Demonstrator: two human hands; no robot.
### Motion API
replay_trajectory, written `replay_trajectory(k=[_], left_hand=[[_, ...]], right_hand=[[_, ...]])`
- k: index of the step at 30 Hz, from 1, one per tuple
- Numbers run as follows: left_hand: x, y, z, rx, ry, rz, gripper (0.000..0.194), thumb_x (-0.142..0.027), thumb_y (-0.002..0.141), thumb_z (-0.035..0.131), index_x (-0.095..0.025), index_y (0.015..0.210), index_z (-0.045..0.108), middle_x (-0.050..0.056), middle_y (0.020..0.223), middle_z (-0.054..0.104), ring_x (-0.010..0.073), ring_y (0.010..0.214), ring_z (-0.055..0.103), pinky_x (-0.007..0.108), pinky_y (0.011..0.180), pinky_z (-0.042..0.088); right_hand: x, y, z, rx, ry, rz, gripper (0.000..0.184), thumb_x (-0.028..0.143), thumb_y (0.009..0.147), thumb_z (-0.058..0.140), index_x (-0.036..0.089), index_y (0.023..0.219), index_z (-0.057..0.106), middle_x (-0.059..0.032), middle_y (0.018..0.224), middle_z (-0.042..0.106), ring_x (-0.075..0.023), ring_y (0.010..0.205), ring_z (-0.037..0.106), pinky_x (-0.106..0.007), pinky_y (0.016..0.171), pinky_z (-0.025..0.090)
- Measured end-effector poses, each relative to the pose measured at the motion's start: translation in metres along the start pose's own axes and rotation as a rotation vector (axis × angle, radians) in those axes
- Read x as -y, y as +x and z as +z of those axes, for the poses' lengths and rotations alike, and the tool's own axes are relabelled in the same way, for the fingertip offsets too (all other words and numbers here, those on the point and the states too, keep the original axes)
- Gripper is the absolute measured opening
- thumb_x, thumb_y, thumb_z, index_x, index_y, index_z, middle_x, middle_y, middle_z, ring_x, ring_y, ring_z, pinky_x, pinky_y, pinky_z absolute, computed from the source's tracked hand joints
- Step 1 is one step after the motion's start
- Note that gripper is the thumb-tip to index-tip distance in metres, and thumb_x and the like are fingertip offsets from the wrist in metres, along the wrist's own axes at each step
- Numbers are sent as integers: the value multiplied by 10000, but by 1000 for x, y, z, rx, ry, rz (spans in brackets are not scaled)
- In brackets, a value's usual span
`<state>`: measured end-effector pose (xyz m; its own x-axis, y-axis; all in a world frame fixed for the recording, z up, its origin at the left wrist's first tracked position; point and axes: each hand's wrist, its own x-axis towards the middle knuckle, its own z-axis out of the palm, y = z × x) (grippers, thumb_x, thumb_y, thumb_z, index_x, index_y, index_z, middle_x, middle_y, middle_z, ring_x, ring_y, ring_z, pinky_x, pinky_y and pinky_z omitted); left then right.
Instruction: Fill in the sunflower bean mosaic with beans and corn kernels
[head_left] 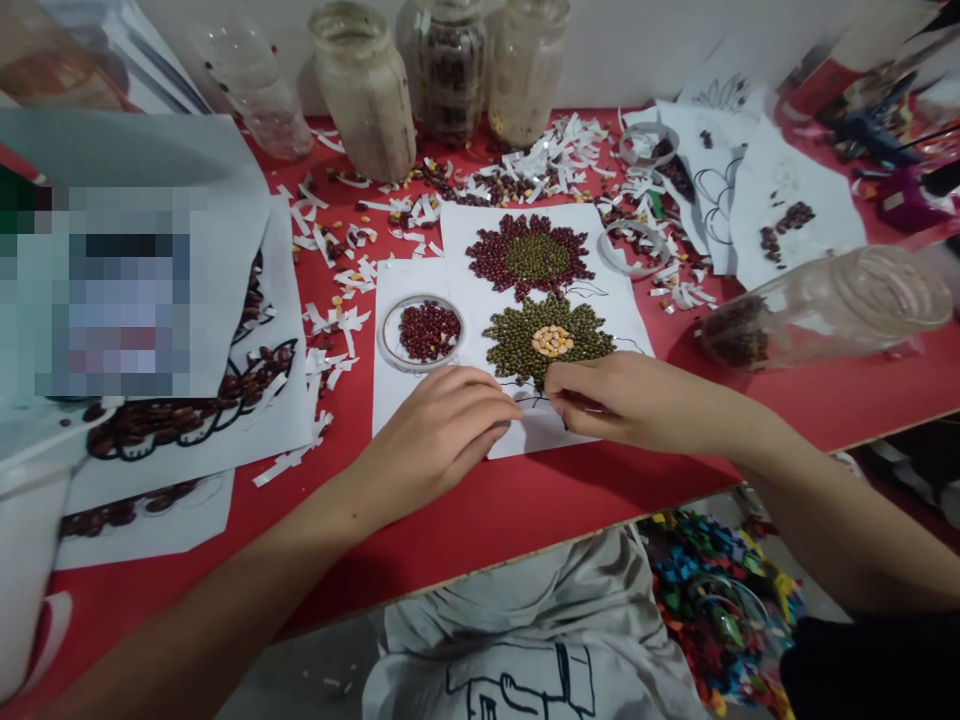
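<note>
Two bean flowers lie on a white paper sheet (622,300). The upper flower (480,258) has dark red petals and a green centre. The lower flower (510,345) has green mung-bean petals around pale corn kernels (553,341). My left hand (450,425) rests on the sheet's lower part with fingers stretched out, just below a round lid (386,335) of red beans (429,332). My right hand (619,395) is pinched together at the lower flower's bottom edge, over drawn lines. Whatever its fingertips hold is hidden.
Glass jars (367,100) and a plastic bottle (262,90) stand at the back amid paper shreds (562,150) and loose beans. A jar (825,300) lies on its side at right. Bean-covered sheets (277,440) are at left. Colourful scraps (720,590) lie below the red table (525,510).
</note>
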<state>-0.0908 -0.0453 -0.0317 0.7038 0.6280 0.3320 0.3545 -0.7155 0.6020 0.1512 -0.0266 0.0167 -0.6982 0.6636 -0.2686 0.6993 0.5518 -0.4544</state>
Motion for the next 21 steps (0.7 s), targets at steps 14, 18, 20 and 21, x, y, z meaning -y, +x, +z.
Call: replay_trajectory(k=[14,18,20,21], left_hand=[[-3,1,3,-45,-40,-11,191,-127,998,536,-155,1074,709,55,1032,720,208,1065,544,387,1010,452],[-4,4,6,-98,-53,-52,129,-176,981,597,-179,959,724,17,943,737,193,1010,569,424,1089,394],[-4,5,8,-131,-65,-91,119,-184,973,614,-188,926,723,9,915,737,190,999,577,399,1045,422],[-4,5,9,-142,-68,-110,116,-185,971,618,-191,919,723,7,908,736,191,996,578,389,1022,432]], right_hand=[[5,0,13,-166,-63,303,197,365,944,569,211,821,586,34,601,584,-118,514,467,-235,529,256],[9,1,16,-212,23,395,208,382,900,639,211,783,625,57,543,532,-104,479,419,-225,504,269],[10,1,17,-246,31,401,214,388,889,654,210,770,638,60,535,519,-100,469,405,-225,498,264],[10,1,17,-264,32,401,215,389,884,660,210,768,642,61,531,512,-99,464,400,-226,497,261]])
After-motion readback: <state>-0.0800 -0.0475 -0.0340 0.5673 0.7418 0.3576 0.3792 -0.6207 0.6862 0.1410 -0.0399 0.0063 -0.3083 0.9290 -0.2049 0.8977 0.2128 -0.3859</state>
